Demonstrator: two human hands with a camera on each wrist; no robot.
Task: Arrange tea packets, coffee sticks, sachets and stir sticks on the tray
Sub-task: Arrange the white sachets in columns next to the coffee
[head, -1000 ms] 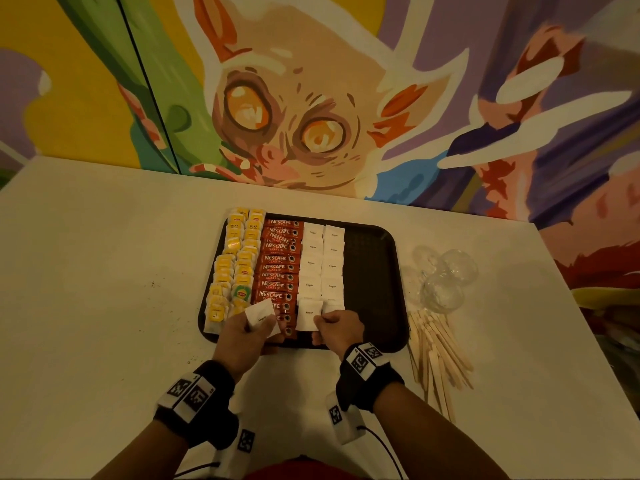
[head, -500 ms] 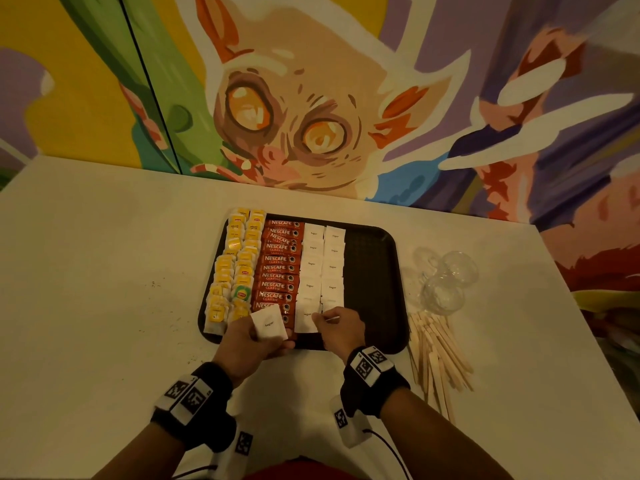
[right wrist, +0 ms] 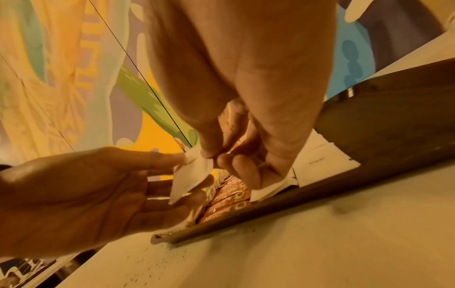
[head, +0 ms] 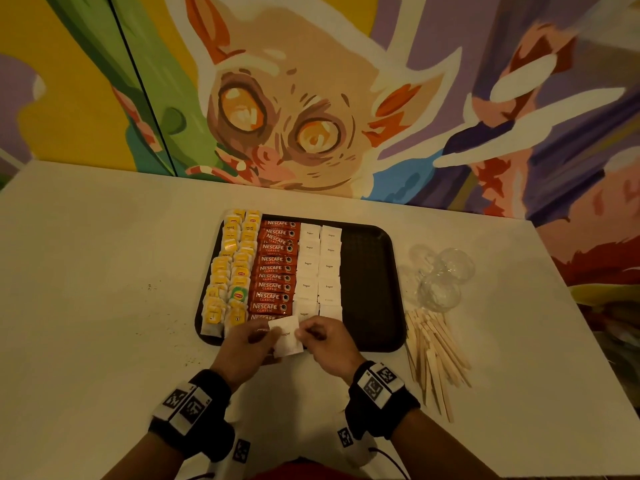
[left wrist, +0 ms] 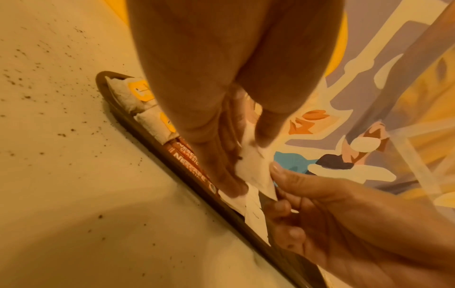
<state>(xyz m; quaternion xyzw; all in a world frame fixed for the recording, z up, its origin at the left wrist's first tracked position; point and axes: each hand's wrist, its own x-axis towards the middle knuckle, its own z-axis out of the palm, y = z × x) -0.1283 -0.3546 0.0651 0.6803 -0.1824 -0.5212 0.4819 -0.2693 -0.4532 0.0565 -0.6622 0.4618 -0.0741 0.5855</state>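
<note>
You have one white sugar sachet (head: 286, 336) between your two hands, held just above the near rim of the dark tray (head: 370, 289). Your left hand (head: 246, 344) grips its left edge, thumb on top and fingers curled beneath; your right hand (head: 327, 341) pinches the upper right corner between thumb and forefinger (the right wrist view shows that pinch most plainly). Both hands are touching it, so neither is nearer; judging by the pinch, the right looks ready to carry it.

What the next move turns on is this: the open spot lies forward and slightly right of your hands, at the near end of the two columns of white sachets (head: 318, 268). Those columns run away from you along the tray's depth. The sachet in your grasp is nearly square and tilted a little counterclockwise, so it will probably need squaring to the column before it goes down.

Readable writing: the held sachet and those on the tray say "Sugar". The red coffee sticks (head: 275, 271) read "NESCAFE CLASSIC", lying crosswise in one column. The yellow tea packets (head: 230, 271) sit in the two leftmost columns; one green label appears to say "Lipton", others are too small to read.

The wooden stir sticks (head: 434, 351) lie on the tabletop (head: 104, 289) right of the tray, long axes pointing roughly away from you, beside some clear glasses (head: 443, 275). The tray's right strip is bare.
</note>
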